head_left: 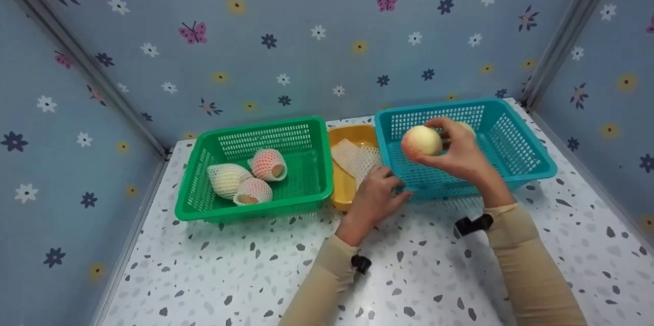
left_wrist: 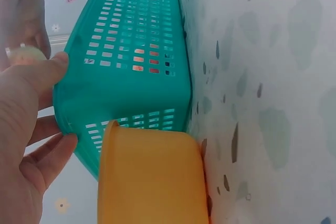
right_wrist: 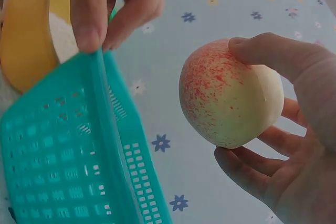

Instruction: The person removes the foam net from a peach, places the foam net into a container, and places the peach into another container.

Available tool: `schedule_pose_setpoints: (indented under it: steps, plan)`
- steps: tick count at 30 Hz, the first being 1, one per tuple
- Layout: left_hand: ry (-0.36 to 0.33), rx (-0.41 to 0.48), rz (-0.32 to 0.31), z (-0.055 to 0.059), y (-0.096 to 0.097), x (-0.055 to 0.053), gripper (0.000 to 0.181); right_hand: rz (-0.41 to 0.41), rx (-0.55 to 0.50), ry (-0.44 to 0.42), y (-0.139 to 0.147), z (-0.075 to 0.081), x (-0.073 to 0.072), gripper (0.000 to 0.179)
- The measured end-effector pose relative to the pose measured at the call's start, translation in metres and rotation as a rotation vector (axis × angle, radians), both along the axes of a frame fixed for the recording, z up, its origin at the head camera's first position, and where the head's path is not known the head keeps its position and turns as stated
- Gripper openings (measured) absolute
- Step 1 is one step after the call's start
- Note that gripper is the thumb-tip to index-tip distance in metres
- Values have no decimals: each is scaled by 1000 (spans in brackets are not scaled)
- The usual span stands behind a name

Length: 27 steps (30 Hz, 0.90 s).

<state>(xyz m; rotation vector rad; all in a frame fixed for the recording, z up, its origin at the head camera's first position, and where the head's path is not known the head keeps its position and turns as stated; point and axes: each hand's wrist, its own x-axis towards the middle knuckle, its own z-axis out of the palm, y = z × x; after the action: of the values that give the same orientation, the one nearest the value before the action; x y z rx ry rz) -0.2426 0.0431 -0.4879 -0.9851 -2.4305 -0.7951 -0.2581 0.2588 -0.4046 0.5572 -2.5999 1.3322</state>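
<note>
My right hand (head_left: 457, 155) holds a peach (head_left: 421, 143), yellow with a red blush, above the blue basket (head_left: 544, 168). In the right wrist view, thumb and fingers curve around the bare peach (right_wrist: 231, 95). My left hand (head_left: 375, 193) grips the near left corner of the blue basket's rim; thumb and fingertips pinch it in the right wrist view. Another pale yellow fruit (head_left: 468, 130) shows partly behind my right hand. Beside my left hand, white foam net sleeves (head_left: 347, 156) lie in the yellow tray (head_left: 343, 206).
At left stands a green basket (head_left: 286, 208) with several fruits in foam nets: a pale one (head_left: 227, 181) and two pinkish ones, the upper (head_left: 268, 164) and the lower (head_left: 254, 191). The yellow tray sits between the baskets. A flowered wall (head_left: 306, 60) rises behind the speckled table (head_left: 245, 270).
</note>
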Motion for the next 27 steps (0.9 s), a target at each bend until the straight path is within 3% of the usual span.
schedule_pose_setpoints:
  steps: [8, 15, 27]
  plan:
    - [8, -66, 60, 4, 1, 4, 29, 40, 196, -86, -7, -3, -40, 60]
    - [-22, -55, 60, 4, 1, 4, 29, 124, 388, -215, -13, -17, -67, 53]
    - [-21, -15, 71, -1, 1, 5, 28, 167, 526, -368, -25, -36, -76, 52]
